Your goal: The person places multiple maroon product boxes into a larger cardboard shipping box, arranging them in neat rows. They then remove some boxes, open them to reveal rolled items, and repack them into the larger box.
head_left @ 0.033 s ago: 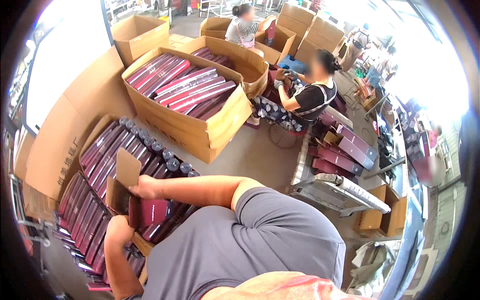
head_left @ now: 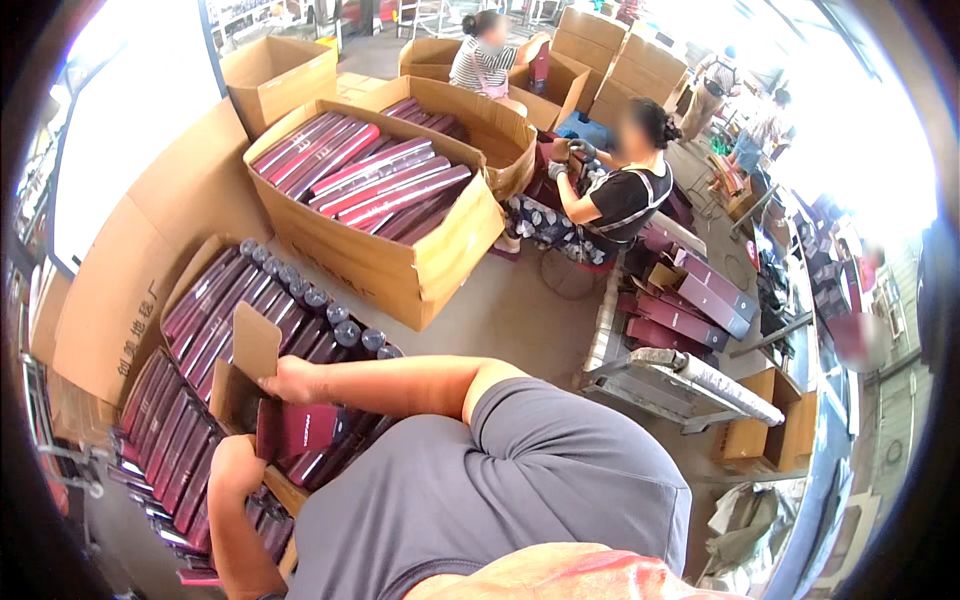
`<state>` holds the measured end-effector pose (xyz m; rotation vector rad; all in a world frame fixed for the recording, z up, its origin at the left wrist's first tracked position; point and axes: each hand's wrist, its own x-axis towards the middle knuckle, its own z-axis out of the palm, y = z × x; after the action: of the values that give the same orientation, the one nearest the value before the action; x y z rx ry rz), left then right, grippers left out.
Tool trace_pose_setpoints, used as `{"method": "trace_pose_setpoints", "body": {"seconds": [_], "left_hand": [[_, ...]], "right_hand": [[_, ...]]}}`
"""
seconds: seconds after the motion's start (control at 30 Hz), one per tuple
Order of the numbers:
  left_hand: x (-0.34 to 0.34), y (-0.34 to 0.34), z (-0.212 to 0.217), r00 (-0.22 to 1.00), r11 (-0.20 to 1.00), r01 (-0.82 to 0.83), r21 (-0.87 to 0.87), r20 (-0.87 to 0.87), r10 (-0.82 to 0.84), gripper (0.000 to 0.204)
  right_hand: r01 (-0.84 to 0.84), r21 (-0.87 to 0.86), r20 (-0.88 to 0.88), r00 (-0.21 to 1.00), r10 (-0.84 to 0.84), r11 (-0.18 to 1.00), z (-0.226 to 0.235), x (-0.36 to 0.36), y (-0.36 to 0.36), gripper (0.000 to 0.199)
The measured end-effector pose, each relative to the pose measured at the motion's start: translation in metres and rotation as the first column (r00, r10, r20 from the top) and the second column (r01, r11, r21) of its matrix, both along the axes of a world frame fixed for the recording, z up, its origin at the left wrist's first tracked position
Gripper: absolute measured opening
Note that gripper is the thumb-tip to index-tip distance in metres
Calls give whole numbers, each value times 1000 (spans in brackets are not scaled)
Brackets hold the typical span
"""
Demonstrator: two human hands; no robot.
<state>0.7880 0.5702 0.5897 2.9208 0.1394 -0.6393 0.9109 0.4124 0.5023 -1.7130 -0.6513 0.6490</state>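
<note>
In front of me is a maroon cardboard box with its brown inside showing and one flap standing up. My right hand grips it by the edge beside that flap. At the opposite edge, my left hand is closed on the box, its fingertips partly hidden. Under and behind the box, shiny dark maroon wrapped rolls lie packed in rows, several with clear rounded ends. More maroon packs are stacked beside my left arm.
A large carton of maroon and red wrapped packs stands ahead. A seated co-worker in gloves handles something beyond it. To the right are a metal-framed cart, maroon boxes and an open carton. A tall cardboard panel leans at left.
</note>
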Motion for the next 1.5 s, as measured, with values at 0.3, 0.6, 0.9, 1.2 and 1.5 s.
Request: {"method": "trace_pose_setpoints", "body": {"seconds": [0.3,0.6,0.9,1.2,1.5], "left_hand": [[-2,8,-35,720,698,-33,-715,467,513,29],[4,25,-28,961,520,-204,-830,-67,269,38],[21,36,-25,965,627,-262,-734,-179,193,60],[10,-7,-18,971,826,146,-544,237,-16,48],[-2,0,-7,923,502,-348,-791,-194,334,64]], "right_hand": [[15,-67,83,997,-9,998,7,-1,12,33],[11,-136,119,993,5,991,7,-3,26,36],[12,-94,-51,999,-17,996,-6,-6,35,35],[-38,-488,667,628,401,872,-24,18,33,25],[48,49,-367,930,-27,998,-15,13,13,28]]}}
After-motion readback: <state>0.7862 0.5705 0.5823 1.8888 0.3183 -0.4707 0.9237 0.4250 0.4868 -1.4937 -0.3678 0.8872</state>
